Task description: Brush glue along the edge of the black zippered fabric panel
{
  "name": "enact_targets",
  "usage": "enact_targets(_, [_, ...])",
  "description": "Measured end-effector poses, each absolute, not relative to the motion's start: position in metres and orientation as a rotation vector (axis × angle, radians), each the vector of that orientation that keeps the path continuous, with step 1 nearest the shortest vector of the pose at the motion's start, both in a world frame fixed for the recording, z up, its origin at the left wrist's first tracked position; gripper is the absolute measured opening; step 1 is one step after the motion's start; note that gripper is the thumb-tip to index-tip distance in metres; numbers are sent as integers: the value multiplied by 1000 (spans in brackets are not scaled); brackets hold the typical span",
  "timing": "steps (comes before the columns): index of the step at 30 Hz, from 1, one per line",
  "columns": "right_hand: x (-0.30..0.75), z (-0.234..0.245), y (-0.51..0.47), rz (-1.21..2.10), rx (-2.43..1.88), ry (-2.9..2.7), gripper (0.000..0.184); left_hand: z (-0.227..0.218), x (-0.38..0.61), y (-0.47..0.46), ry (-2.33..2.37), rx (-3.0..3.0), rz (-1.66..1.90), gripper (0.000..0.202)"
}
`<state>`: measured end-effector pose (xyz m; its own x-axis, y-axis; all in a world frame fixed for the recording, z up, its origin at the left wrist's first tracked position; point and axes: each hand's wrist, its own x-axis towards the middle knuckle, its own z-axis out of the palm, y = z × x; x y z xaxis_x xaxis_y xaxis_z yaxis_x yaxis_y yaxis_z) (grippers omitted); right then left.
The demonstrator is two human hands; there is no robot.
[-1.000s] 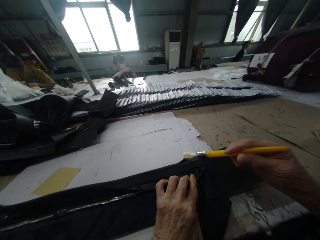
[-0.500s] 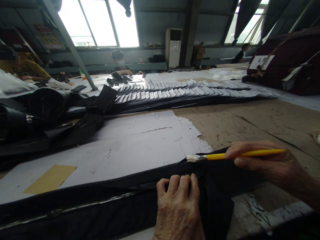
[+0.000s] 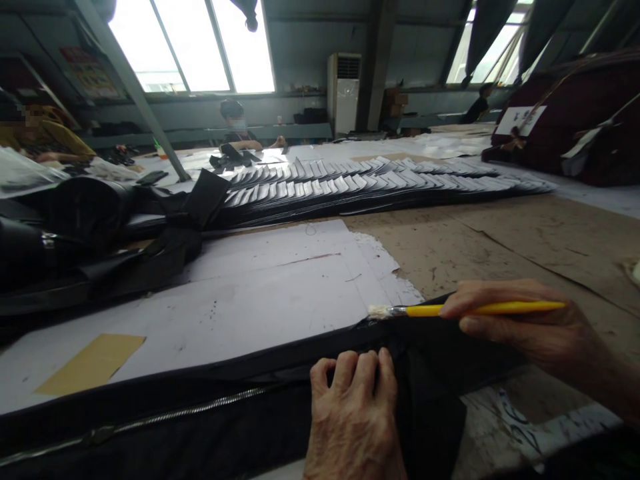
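Note:
A long black fabric strip with a metal zipper [image 3: 200,408] lies across the near part of the table. My left hand [image 3: 353,407] is on it, fingers curled and closed down on the cloth; the fingertips are partly hidden. In my right hand [image 3: 525,327] is a yellow-handled brush [image 3: 420,311], pinched between thumb and fingers. Its pale bristles, coated with something whitish, touch or hover just over the upper edge of the black fabric, beyond my left fingers. I cannot tell which.
White paper [image 3: 260,287] and brown board [image 3: 480,247] cover the table. Beyond lie overlapping rows of black, pale-edged pieces [image 3: 350,190]. Black bag parts [image 3: 85,233] sit left, near a metal pole [image 3: 135,87]. A tan card [image 3: 93,363] lies left. Other people sit farther back.
The brush tip has shifted slightly left and away from me along the fabric's edge. My left hand keeps its place on the cloth. The whole view has drifted a little.

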<state>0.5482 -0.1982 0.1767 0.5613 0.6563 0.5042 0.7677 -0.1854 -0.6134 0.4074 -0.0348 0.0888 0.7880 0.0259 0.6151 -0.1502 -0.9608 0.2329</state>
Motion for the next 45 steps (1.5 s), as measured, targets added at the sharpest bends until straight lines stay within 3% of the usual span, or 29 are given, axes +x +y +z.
enact_targets(4, [547,179,-202,-253,-1905,-1050,8,88,408,-35,-109,2734,959,33])
enact_targets(9, [542,177,-190,-90,-1828,-1134,5,88,407,-35,-99,2723,948,34])
enact_targets(19, [540,175,-192,-81,-1826,-1073,6,91,406,-35,-77,2755,917,35])
enact_targets(25, [539,176,-189,-138,-1821,-1012,16,90,407,-35,-90,2738,916,35])
enact_targets(45, [543,170,-192,-97,-1850,-1182,4,90,406,-35,-100,2721,910,33])
